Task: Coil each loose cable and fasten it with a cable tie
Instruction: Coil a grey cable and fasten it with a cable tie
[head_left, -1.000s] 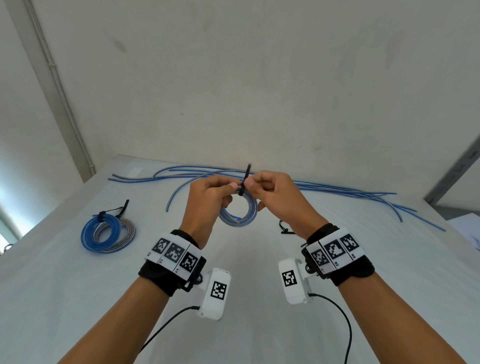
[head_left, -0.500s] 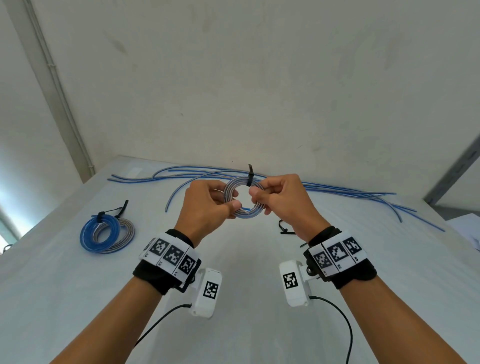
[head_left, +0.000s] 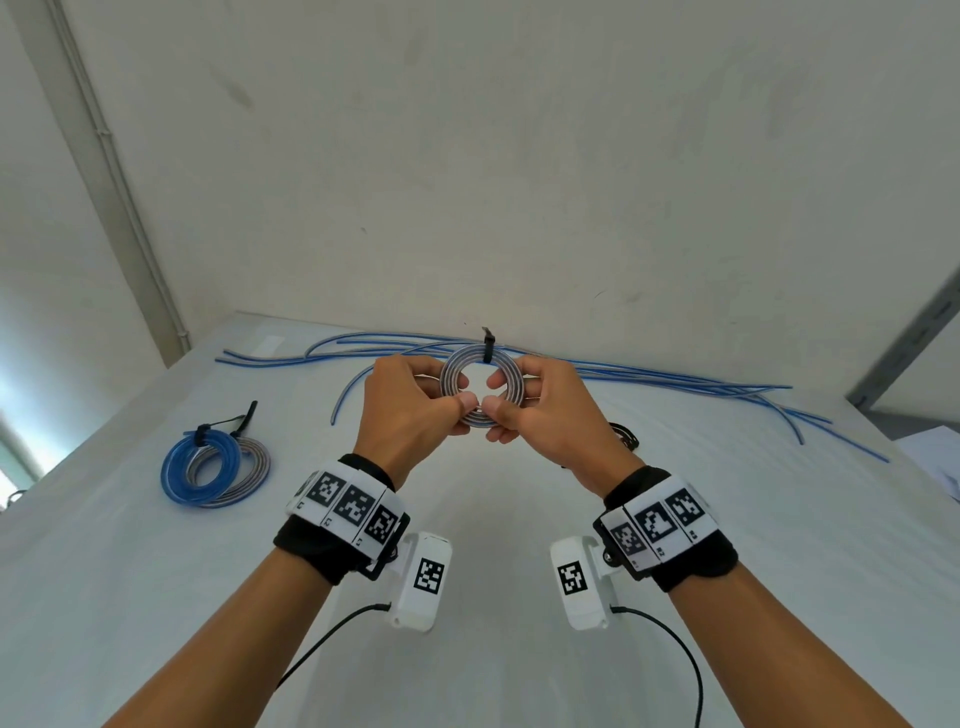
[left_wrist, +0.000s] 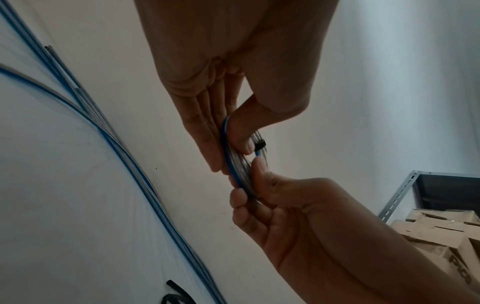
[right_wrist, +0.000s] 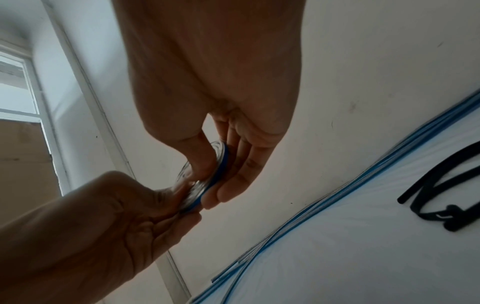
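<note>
from the head camera, two hands hold a small grey-and-blue coil of cable (head_left: 480, 387) upright above a white table (head_left: 493, 519). the left hand (head_left: 410, 410) pinches the coil's lower left rim between thumb and fingers, and the right hand (head_left: 540, 410) pinches its lower right rim, thumbs nearly meeting. a black cable tie (head_left: 487, 349) is wrapped around the top of the coil, its tail pointing up. compared with half a second ago, the coil is turned more face-on and sits a little lower between the hands. two tied coils (head_left: 215, 467) lie on the table to the left; loose blue cables (head_left: 649, 382) run along the far edge.

from the left wrist camera, the coil (left_wrist: 235, 166) is seen edge-on, clamped between the left thumb and flat fingers (left_wrist: 205, 131), with the right hand (left_wrist: 285, 214) gripping it from below.

from the right wrist camera, the right thumb and fingers (right_wrist: 241, 170) hold the coil's blue edge (right_wrist: 207, 181), the left hand (right_wrist: 116, 216) pinching it beside them. spare black ties (right_wrist: 441, 197) lie on the table.
</note>
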